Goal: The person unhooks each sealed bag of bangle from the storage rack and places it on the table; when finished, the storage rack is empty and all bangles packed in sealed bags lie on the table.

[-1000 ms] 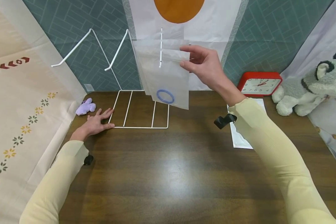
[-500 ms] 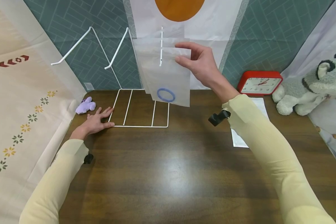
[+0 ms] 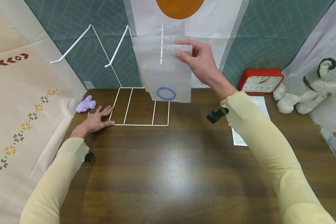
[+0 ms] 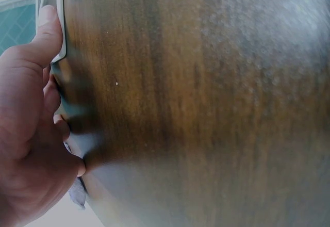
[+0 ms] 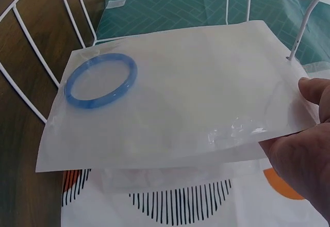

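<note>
A white wire rack (image 3: 140,125) stands at the table's back, its prongs slanting up. From its rightmost prong (image 3: 161,46) hang several translucent bags; the front bag (image 3: 170,71) has a blue ring (image 3: 166,93) near its bottom. My right hand (image 3: 203,62) pinches that bag's upper right edge between thumb and fingers. In the right wrist view, the prong's end (image 5: 304,26) pokes out through the bag (image 5: 180,98), beside the thumb. My left hand (image 3: 93,122) rests on the table with fingers spread, thumb and fingertips touching the rack's left corner; the left wrist view shows the thumb (image 4: 47,31) against the wire.
A purple plush toy (image 3: 85,104) lies left of the rack. At the right are a red clock (image 3: 260,81), a white packet (image 3: 239,138) partly under the right forearm, and a grey and white stuffed dog (image 3: 310,84). A patterned cloth (image 3: 25,93) hangs at the left.
My right hand has shifted slightly left and up toward the prong, and the front bag's upper right corner now shows in front of the fingers. My left hand has stayed at the rack's corner.
</note>
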Available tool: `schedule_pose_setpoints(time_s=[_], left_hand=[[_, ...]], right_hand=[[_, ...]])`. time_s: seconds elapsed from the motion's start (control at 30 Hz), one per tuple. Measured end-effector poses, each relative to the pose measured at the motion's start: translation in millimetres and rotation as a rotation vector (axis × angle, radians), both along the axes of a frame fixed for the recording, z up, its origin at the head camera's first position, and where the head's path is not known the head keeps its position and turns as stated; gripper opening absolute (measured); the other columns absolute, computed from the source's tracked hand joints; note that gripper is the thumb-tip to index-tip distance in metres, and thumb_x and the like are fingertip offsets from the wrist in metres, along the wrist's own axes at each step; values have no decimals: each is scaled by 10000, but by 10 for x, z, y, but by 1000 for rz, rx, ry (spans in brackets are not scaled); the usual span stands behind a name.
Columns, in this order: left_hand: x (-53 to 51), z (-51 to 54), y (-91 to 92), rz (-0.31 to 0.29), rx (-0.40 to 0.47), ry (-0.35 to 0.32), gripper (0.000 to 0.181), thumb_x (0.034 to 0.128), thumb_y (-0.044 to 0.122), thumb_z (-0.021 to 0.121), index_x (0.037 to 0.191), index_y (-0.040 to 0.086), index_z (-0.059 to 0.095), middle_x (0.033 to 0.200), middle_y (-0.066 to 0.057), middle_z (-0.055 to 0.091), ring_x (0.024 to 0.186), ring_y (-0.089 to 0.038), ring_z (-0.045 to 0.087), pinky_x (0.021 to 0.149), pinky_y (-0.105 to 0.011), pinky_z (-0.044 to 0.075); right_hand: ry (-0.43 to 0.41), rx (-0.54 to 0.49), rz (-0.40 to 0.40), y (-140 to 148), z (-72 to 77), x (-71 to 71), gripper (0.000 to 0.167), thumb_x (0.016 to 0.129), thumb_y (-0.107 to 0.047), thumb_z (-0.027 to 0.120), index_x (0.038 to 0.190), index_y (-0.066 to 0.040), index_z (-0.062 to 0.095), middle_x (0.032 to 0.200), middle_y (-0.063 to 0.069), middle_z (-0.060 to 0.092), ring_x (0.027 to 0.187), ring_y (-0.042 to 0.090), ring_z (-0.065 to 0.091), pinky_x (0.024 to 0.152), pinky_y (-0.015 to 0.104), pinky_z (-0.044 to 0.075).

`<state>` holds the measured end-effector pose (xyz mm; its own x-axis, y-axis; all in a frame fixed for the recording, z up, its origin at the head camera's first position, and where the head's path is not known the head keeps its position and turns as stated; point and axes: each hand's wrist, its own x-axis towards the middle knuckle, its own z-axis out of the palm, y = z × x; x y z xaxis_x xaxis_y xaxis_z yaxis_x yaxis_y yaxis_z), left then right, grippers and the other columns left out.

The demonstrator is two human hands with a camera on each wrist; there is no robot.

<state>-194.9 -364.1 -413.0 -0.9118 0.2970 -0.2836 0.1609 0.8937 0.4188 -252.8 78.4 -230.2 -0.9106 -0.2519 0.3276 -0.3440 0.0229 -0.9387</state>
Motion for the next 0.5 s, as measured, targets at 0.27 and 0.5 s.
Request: schedule_pose_setpoints(time_s=[0.27, 0.5], left_hand=[[4, 1, 4, 3, 2, -4, 849, 972, 430, 637, 1598, 80, 183, 1644, -190, 104, 1466, -500, -49, 998, -807, -52], [3, -19, -3, 3, 6, 6, 850, 967, 420, 649, 1597, 77, 192, 1642, -195, 114, 1467, -498, -45, 988, -816, -52]], right_hand=[[5, 5, -29, -8, -5, -5, 251, 939, -81, 704, 1185, -48, 737, 969, 110, 709, 874, 260, 621, 812, 290, 518], [-8, -35, -14, -6, -18, 2, 239, 941, -54, 692, 1175, -33, 738, 955, 106, 711, 859, 255, 613, 800, 288, 512]])
